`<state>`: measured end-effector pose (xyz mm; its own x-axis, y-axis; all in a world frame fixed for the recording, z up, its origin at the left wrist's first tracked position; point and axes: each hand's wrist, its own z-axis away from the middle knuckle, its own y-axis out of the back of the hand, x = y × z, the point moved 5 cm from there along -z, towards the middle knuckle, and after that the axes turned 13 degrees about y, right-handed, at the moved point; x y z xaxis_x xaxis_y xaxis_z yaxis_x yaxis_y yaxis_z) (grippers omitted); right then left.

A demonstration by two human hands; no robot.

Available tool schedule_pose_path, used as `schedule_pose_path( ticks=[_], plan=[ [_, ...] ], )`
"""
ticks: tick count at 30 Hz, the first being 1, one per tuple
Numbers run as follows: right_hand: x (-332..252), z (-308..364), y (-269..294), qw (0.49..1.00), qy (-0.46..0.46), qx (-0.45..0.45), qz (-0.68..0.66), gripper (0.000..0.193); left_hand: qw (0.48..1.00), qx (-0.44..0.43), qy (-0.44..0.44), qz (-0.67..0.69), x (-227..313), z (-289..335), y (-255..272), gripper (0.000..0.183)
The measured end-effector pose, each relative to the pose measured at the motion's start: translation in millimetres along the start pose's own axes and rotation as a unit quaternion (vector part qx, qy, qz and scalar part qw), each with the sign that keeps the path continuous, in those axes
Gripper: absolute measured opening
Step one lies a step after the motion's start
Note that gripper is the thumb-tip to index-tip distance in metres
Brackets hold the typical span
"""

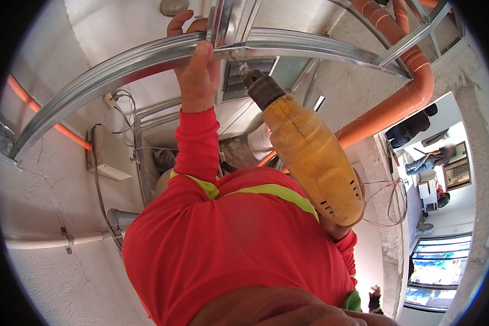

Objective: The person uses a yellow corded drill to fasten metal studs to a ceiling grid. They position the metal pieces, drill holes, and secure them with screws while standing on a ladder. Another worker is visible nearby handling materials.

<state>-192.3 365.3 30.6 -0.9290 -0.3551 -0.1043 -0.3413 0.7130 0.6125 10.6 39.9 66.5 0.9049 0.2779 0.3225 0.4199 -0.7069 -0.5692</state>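
A long silver metal channel [119,68] runs across the top of the view, and a second metal stud [231,24] meets it near the middle. My left hand [197,81] grips the channel right beside that joint, thumb on the near side and fingers over the far side. A worn yellow power drill [315,157] with a black chuck slants up toward the joint. Its bit reaches the channel's lower edge; whether it has entered the metal I cannot tell. My right hand [338,229] holds the drill from behind, its fingers mostly hidden by the body.
A thick orange pipe [383,117] bends down at the right, beside more metal framing [415,38]. On the left wall are a white pipe [38,242], loose cables and a white box [108,168]. Through an opening at the right, other people [415,125] stand farther off.
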Motion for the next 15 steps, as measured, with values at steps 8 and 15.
schedule_pose_path(
  ticks=[8, 15],
  plan=[
    [-12, -12, 1, 0.996, 0.051, 0.075, 0.021, 0.063, 0.998, -0.004, 0.008, -0.069, -1, 1, 7, 0.078],
    [-14, -7, 6, 0.998, 0.021, 0.048, -0.016, 0.058, 0.991, -0.111, -0.016, -0.067, 0, -15, 13, 0.084]
  ],
)
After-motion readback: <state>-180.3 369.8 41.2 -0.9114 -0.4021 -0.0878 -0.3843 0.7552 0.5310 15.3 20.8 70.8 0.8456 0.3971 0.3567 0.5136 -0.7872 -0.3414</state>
